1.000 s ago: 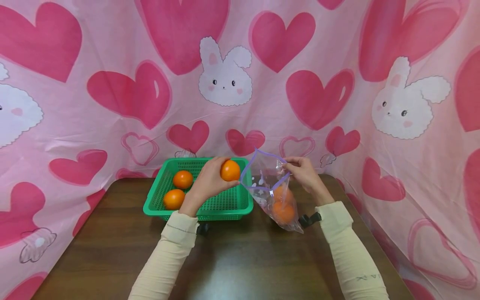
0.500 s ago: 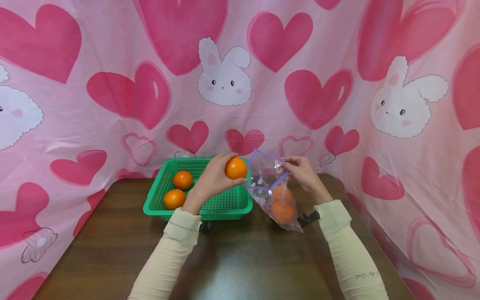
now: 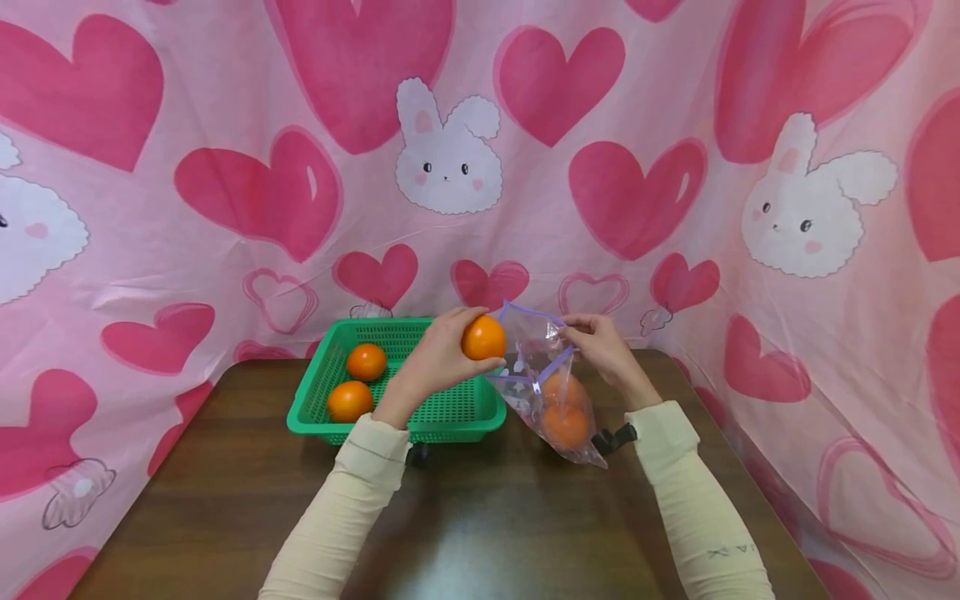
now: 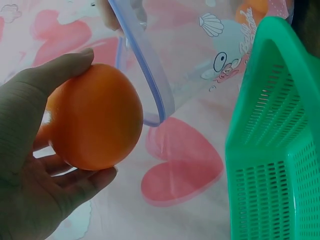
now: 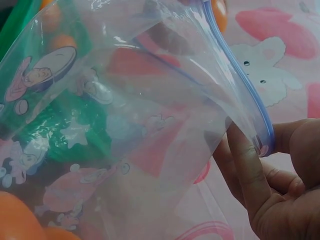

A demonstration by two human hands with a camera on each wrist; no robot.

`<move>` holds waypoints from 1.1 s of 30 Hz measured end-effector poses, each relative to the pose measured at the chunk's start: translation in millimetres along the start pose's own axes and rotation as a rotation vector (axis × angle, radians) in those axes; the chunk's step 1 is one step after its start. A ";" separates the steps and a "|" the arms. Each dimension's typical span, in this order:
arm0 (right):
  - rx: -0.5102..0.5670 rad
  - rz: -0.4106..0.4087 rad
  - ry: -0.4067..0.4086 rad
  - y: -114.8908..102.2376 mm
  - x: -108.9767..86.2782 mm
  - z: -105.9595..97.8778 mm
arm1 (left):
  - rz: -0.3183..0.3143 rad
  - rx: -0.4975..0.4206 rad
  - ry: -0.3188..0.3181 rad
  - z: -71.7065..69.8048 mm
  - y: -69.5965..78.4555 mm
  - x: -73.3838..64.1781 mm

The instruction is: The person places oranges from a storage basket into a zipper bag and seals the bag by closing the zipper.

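Note:
My left hand [image 3: 441, 354] grips an orange [image 3: 483, 337] between thumb and fingers, above the right part of the green basket. In the left wrist view this orange [image 4: 97, 117] is beside the purple rim of the clear zip bag [image 4: 155, 95], at its mouth. With thumb and fingers my right hand [image 3: 603, 343] pinches the bag's rim on the right side, as the right wrist view also shows with the hand [image 5: 270, 180] at the zip edge. The printed bag [image 3: 525, 400] hangs with its mouth spread. Low inside it lie oranges [image 3: 566, 425].
Two more oranges, one behind [image 3: 367, 362] and one in front [image 3: 349, 402], sit in the left part of the green basket [image 3: 397, 432]. The basket stands toward the back of the brown wooden table [image 3: 480, 525]. A pink heart-print cloth [image 3: 450, 242] hangs behind.
My left hand has moved to the right with its orange, from over the basket to the bag's mouth. My right hand and the bag have barely shifted.

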State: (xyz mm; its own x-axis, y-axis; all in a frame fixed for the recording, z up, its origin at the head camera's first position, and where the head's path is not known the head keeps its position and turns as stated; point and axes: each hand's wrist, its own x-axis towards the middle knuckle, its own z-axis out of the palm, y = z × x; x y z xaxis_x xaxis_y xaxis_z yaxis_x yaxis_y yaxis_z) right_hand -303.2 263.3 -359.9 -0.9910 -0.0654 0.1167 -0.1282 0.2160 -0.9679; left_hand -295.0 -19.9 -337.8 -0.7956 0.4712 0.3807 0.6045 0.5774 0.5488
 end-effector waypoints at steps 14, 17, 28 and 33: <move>0.000 -0.006 -0.002 -1.0 -1.0 -0.2 | 0.039 -0.008 -0.026 10.0 3.6 7.0; -0.004 -0.010 -0.002 0.1 -1.1 -1.6 | 0.042 -0.027 -0.020 13.0 4.9 7.3; -0.018 -0.004 0.008 1.5 -1.0 -1.9 | 0.073 -0.036 0.002 21.2 3.8 9.5; -0.035 0.002 0.014 0.7 -1.1 -2.0 | 0.087 -0.037 -0.007 24.0 4.3 11.2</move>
State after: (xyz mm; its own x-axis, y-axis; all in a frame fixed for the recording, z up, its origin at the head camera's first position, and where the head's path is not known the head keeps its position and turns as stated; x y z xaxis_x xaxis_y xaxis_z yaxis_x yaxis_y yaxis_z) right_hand -302.3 265.5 -360.2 -0.9916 -0.0517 0.1184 -0.1277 0.2496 -0.9599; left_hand -300.4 4.0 -349.1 -0.7400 0.5230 0.4229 0.6692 0.5092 0.5412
